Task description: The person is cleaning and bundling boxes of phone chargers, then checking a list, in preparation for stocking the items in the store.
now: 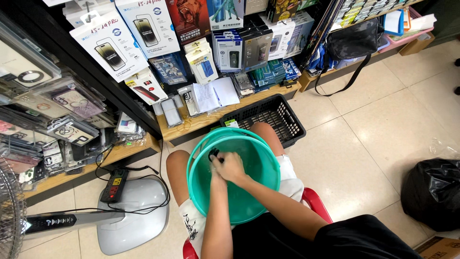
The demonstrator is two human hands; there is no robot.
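Note:
A teal plastic bucket rests on my lap while I sit on a red stool. Both hands are inside the bucket, pressed together. My right hand lies on top, fingers curled. My left hand is mostly hidden beneath it. A small black object shows at my fingertips, gripped between the hands; what it is cannot be made out.
A black plastic crate sits on the tiled floor past my knees. Wooden shelves with boxed phone accessories fill the back. A fan base and power strip lie left. A black rubbish bag sits right.

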